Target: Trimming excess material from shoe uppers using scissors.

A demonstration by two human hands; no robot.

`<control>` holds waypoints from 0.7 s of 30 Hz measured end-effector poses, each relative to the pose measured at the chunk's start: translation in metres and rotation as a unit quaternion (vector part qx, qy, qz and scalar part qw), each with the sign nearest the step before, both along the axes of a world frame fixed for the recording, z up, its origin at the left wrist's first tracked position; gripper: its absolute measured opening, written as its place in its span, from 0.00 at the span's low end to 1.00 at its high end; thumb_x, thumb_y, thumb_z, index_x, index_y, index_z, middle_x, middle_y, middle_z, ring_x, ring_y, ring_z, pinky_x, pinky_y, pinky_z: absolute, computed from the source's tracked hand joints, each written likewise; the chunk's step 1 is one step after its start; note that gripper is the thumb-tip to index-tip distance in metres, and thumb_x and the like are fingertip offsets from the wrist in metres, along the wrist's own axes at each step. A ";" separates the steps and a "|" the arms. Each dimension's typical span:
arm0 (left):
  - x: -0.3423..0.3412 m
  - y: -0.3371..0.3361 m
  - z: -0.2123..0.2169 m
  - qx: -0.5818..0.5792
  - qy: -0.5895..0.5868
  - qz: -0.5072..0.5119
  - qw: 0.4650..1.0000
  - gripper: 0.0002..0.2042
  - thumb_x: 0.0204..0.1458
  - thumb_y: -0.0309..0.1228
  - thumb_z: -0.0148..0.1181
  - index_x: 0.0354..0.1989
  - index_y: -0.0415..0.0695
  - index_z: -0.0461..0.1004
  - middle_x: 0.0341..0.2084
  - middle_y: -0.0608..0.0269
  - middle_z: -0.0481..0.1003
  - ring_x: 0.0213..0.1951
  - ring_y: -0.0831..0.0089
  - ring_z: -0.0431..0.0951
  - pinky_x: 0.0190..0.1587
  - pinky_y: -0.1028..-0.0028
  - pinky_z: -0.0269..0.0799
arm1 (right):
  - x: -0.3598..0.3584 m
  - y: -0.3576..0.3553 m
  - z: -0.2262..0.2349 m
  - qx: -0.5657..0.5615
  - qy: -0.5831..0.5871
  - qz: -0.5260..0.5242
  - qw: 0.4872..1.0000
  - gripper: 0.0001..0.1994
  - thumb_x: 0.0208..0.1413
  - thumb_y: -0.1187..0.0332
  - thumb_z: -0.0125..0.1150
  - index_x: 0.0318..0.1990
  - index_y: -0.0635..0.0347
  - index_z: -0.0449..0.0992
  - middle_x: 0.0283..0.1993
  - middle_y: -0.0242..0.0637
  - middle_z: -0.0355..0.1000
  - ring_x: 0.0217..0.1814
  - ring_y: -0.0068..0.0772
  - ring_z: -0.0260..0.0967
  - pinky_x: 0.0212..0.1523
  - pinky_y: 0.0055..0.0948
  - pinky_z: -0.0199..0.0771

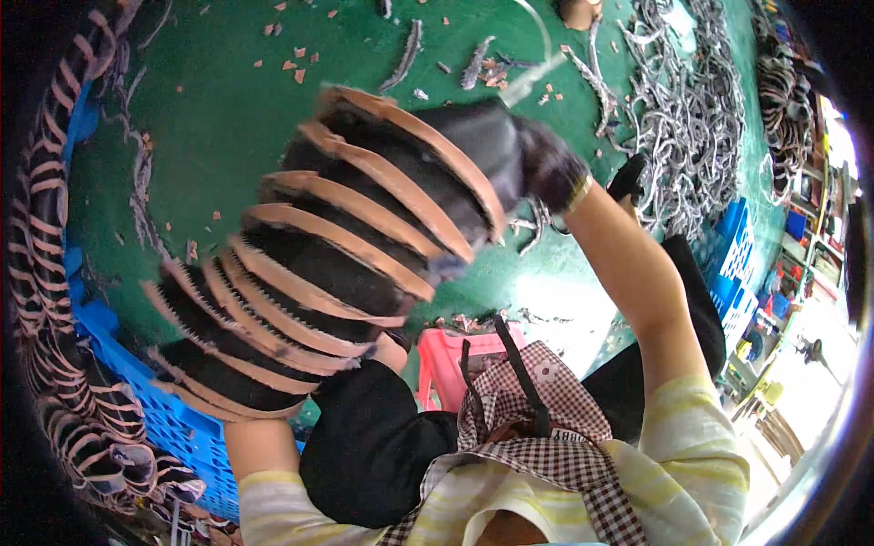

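Observation:
A long stack of black shoe uppers (355, 187) with tan cut edges, nested one inside another, slants across the middle of the head view. Its upper right end is in my right hand (551, 168), which wears a dark glove and is closed on it, slightly blurred. A pale strip (533, 80) with a thin cord sticks out beyond that end. My left forearm (261, 446) reaches up beneath the lower left end of the stack. The left hand itself is hidden by the uppers, so its fingers cannot be seen.
Blue plastic crates stand at the left (173, 423) and right (733, 246). More nested uppers (45, 264) line the left rim. A heap of grey trimmings (687, 109) covers the green floor (218, 100) at the far right. Close to my legs is a pink stool (442, 364).

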State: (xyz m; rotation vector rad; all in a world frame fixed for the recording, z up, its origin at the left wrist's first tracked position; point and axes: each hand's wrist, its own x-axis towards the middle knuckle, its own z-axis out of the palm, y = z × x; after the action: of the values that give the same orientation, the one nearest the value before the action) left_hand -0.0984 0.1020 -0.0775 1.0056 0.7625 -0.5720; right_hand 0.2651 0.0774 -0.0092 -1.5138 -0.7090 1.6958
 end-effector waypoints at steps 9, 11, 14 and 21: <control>0.021 0.011 -0.002 0.041 -0.002 -0.056 0.998 0.14 0.56 0.29 0.43 0.47 0.36 0.68 0.45 0.54 0.71 0.44 0.67 0.71 0.49 0.72 0.66 | -0.087 0.102 0.009 -0.024 0.097 0.019 0.995 0.12 0.60 0.67 0.42 0.42 0.62 0.71 0.42 0.40 0.72 0.41 0.31 0.70 0.48 0.34 0.70; 0.029 0.016 -0.003 0.053 -0.004 -0.061 0.997 0.14 0.56 0.29 0.43 0.47 0.36 0.68 0.44 0.54 0.71 0.44 0.67 0.71 0.49 0.72 0.66 | -0.098 0.089 -0.027 0.089 -0.097 0.109 0.985 0.13 0.61 0.65 0.40 0.42 0.61 0.70 0.42 0.39 0.72 0.42 0.28 0.69 0.45 0.33 0.70; 0.040 0.029 -0.008 0.073 -0.004 -0.071 0.995 0.14 0.56 0.30 0.43 0.47 0.37 0.69 0.44 0.54 0.71 0.44 0.68 0.71 0.49 0.73 0.65 | -0.151 0.054 -0.064 0.061 -0.310 0.062 0.947 0.13 0.54 0.65 0.47 0.43 0.60 0.69 0.38 0.53 0.70 0.39 0.57 0.68 0.39 0.42 0.69; 0.074 0.014 -0.021 0.086 -0.013 -0.092 0.992 0.14 0.56 0.30 0.43 0.46 0.37 0.69 0.44 0.54 0.72 0.43 0.68 0.71 0.49 0.73 0.65 | -0.132 -0.036 -0.125 0.231 -0.347 0.139 0.898 0.28 0.51 0.57 0.51 0.59 0.56 0.56 0.60 0.51 0.54 0.57 0.56 0.57 0.55 0.43 0.61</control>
State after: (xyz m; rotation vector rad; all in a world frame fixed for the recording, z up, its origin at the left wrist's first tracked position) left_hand -0.0241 0.1159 -0.0981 1.2503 0.7078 -0.6586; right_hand 0.1332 0.0416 -0.1341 -1.7019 -1.6392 1.0097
